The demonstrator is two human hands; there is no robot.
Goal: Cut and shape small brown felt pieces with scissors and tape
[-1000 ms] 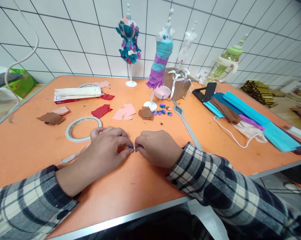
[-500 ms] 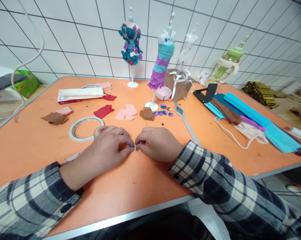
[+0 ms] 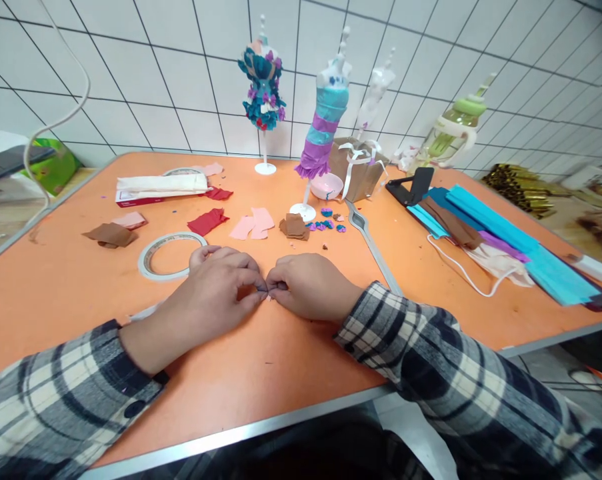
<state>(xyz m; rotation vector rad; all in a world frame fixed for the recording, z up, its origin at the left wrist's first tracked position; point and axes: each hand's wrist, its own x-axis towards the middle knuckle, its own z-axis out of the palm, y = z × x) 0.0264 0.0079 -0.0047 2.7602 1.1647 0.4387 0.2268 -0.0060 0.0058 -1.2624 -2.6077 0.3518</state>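
Observation:
My left hand (image 3: 223, 283) and my right hand (image 3: 313, 287) meet fingertip to fingertip low over the orange table (image 3: 221, 380). Both are closed in a pinch around a tiny pale scrap (image 3: 269, 298), mostly covered by the fingers. A roll of tape (image 3: 148, 257) lies just behind my left hand. Beyond my hands are pink paper pieces (image 3: 261, 221), a brown paper stack (image 3: 295, 227), a red piece (image 3: 207, 221) and several small purple and teal bows (image 3: 321, 226).
Decorated dress forms (image 3: 263, 87) (image 3: 325, 113) stand at the back near a pink bowl (image 3: 327, 186) and a brown bag (image 3: 363, 177). Blue crepe paper (image 3: 505, 223), a black stand (image 3: 415, 187) and a bottle (image 3: 451, 137) are on the right. A white packet (image 3: 161, 185) lies back left.
My right hand has shifted slightly left, and its fingertips are now pressed against those of my left hand. Less of the small scrap shows between them.

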